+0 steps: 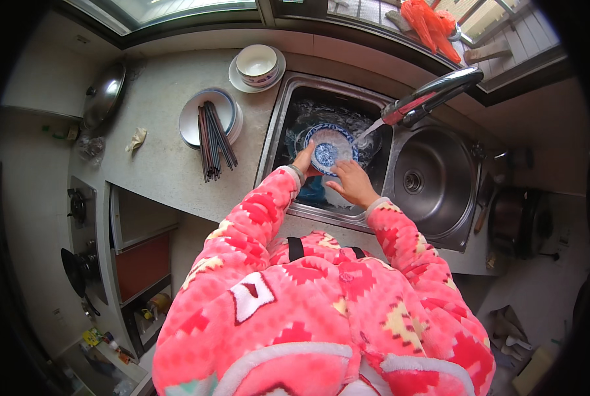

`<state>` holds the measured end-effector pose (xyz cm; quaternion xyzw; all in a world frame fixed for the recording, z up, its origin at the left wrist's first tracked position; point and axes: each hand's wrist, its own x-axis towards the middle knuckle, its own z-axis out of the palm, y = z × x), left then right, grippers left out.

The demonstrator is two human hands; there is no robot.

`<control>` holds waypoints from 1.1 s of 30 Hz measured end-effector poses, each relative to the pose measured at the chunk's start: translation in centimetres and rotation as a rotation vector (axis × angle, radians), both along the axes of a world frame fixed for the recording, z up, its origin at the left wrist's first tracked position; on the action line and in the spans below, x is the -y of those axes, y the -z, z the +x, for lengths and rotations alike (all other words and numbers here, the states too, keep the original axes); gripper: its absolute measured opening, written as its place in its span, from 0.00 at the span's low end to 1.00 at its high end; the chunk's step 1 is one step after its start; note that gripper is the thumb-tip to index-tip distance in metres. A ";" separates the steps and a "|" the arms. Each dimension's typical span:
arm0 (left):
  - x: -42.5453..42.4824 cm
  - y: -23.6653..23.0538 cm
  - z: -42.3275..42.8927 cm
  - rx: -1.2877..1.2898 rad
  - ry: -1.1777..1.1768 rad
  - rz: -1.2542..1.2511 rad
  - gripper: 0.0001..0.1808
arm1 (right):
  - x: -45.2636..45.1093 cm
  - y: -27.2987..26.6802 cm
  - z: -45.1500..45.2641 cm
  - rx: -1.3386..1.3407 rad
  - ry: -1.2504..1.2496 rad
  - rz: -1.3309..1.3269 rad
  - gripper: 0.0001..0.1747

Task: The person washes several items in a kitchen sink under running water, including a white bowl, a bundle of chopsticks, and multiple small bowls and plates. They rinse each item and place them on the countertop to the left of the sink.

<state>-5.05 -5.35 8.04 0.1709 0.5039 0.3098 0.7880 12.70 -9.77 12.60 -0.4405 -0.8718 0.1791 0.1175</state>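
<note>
Over the left basin of a steel double sink (302,79), my left hand (305,161) grips the near left rim of a blue-and-white patterned bowl (330,148). The bowl is tilted and its inside faces me. My right hand (352,180) touches the bowl's near right rim with its fingertips, fingers somewhat spread. Water runs from the chrome faucet (414,106) at the bowl's right edge. Rippling water (324,106) stands in the basin beneath, and what lies under its surface is hard to make out.
Left of the sink, several chopsticks (213,141) lie across stacked white dishes (193,116). Bowls (257,62) rest on a plate behind them. A pan lid (104,96) leans at the wall. To the right are the round basin (433,183), a wooden-handled knife (482,218) and a dark cooker (520,222).
</note>
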 end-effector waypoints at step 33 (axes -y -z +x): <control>1.2 -2.6 2.3 0.480 -0.042 0.196 0.23 | -6.1 0.6 3.8 -1.223 0.812 -0.465 0.18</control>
